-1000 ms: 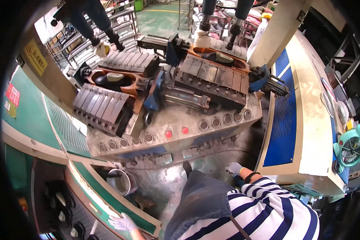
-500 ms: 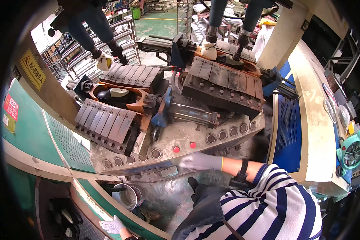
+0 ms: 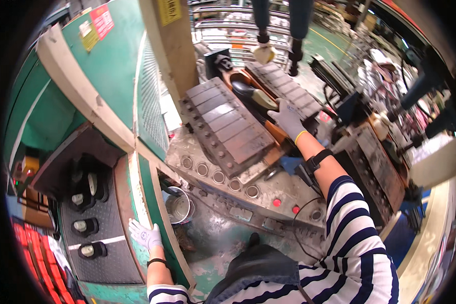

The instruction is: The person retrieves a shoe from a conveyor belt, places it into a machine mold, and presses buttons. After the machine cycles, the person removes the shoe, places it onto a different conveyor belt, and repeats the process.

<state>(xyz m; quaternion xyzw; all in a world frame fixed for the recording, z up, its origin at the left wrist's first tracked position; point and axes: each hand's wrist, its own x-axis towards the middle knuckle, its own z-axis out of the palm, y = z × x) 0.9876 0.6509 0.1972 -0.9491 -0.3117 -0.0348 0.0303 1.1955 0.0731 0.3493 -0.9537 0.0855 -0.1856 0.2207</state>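
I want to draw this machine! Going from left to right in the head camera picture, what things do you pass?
Black shoe soles on the dark mat → left hand in a white glove → round metal tin → grey ribbed mould plate → right hand in a grey glove, at the open mould.

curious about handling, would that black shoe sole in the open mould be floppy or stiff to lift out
The sole is thin and dark, so probably light and bendy. It sits snug in the orange mould, so it may cling and need peeling. The right hand is gloved, which should help its hold.
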